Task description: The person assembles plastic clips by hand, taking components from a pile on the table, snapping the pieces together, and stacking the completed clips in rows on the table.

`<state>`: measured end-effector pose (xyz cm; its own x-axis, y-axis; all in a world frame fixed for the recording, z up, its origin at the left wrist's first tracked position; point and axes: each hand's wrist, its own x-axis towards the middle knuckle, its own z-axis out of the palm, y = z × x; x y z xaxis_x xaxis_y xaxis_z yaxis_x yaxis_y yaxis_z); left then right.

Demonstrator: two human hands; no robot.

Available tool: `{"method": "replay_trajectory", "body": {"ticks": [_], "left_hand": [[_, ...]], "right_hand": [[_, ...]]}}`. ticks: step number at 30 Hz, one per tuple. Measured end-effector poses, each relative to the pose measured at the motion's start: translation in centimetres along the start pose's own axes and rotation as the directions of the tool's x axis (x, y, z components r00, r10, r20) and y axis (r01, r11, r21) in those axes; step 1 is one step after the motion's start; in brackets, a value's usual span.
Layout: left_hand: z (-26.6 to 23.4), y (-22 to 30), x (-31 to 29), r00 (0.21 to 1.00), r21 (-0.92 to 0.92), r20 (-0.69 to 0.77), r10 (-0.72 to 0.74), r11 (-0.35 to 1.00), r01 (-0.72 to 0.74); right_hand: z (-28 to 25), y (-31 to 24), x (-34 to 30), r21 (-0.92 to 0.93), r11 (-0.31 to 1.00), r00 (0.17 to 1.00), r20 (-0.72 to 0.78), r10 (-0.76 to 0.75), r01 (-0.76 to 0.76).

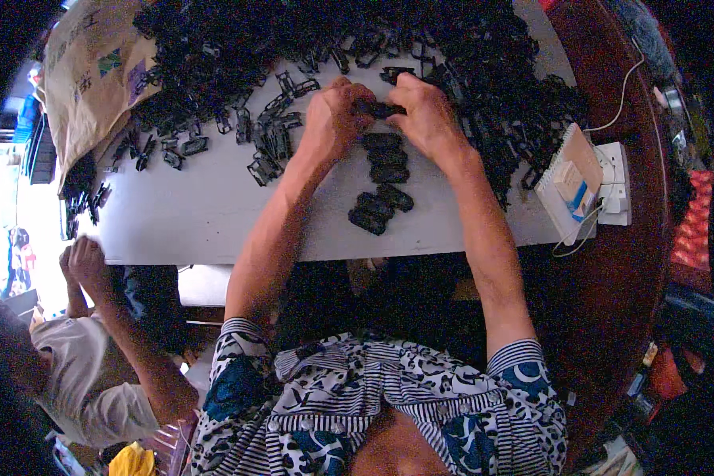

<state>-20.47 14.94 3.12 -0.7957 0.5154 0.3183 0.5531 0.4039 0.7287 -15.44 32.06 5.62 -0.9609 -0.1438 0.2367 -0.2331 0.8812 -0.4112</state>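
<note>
Both my hands meet over the white table, fingers closed on a small black plastic part [382,110]. My left hand [335,119] grips its left end, and my right hand [429,117] pinches the right end. Just below my fingers, a short column of similar black parts [387,156] lies lined up on the table. Nearer to me sits a small group of the same parts [371,213], placed side by side. Loose black frame-like pieces [274,139] are scattered to the left of my left hand. Their exact kind is too small to tell.
A large heap of black parts [325,32] covers the far side of the white table [190,230]. A paper sack [95,71] stands at the far left. On the right are a spiral notepad [567,178] and a white power strip [613,182] with cables. Another person's hand [87,262] is at the left edge.
</note>
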Motion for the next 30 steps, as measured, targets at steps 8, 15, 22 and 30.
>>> {"method": "replay_trajectory", "body": {"ticks": [8, 15, 22, 30], "left_hand": [[-4.2, -0.3, 0.3, 0.961, 0.545, -0.244, 0.133, 0.838, 0.023], [-3.6, -0.6, 0.8, 0.984, 0.602, -0.156, 0.087, 0.798, 0.025], [-2.9, 1.8, 1.6, 0.979, 0.039, -0.193, -0.062, 0.997, 0.07], [0.7, -0.3, 2.4, 0.961, -0.569, 0.125, -0.247, 0.776, 0.273]], "right_hand": [[-2.9, -0.2, -0.7, -0.066, 0.998, 1.0, 0.019, 0.018, -0.017], [-1.1, 1.5, 3.8, -0.217, 0.971, 0.984, -0.166, 0.068, -0.103], [-1.3, 1.6, 4.0, -0.292, 0.955, 0.964, -0.263, -0.034, -0.046], [-2.2, 0.8, 1.1, 0.168, 0.981, 0.936, -0.32, 0.148, -0.098]]}}
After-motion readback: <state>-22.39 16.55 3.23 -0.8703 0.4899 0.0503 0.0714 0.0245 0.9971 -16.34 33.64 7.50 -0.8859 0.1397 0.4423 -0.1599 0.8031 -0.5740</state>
